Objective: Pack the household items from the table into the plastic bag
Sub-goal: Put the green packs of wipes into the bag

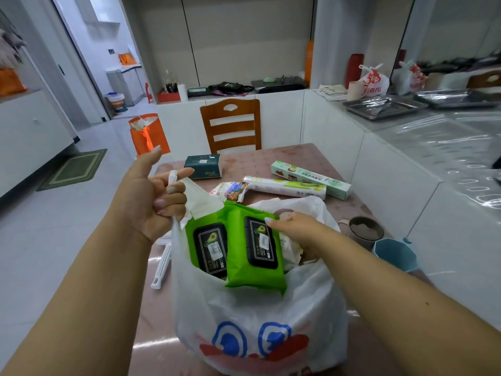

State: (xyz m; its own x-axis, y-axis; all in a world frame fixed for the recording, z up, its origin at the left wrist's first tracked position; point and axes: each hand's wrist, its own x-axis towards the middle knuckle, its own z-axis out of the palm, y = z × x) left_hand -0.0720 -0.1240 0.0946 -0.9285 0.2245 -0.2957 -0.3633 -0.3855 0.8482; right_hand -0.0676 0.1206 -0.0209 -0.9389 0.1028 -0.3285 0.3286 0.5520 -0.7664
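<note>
A tiled kitchen-dining room with white cabinets is surrounding a pink patterned worktop (284,158), which is carrying the items under inspection. A white plastic bag printed with blue eyes and a red mouth (260,321) is standing at the near edge of the worktop, mouth open upward. Two green wet-wipe packs with black flip lids (254,245) are sitting upright side by side in the bag's mouth, their upper halves protruding. The left hand (151,199) is lifting the bag's left handle loop (172,177), its grip curled around the loop with the thumb raised free. The right hand (295,226) is reaching into the bag behind the right-hand pack; its thumb is lying across that pack's top edge, the remaining fingers are hidden, and whether the grip is closed cannot be told. Beyond the bag, a white cling-film roll (284,187), a pale green elongated box (311,179) and a dark green tissue pack (203,166) are lying on the worktop. A wooden chair (230,124) is standing at the far side.
</note>
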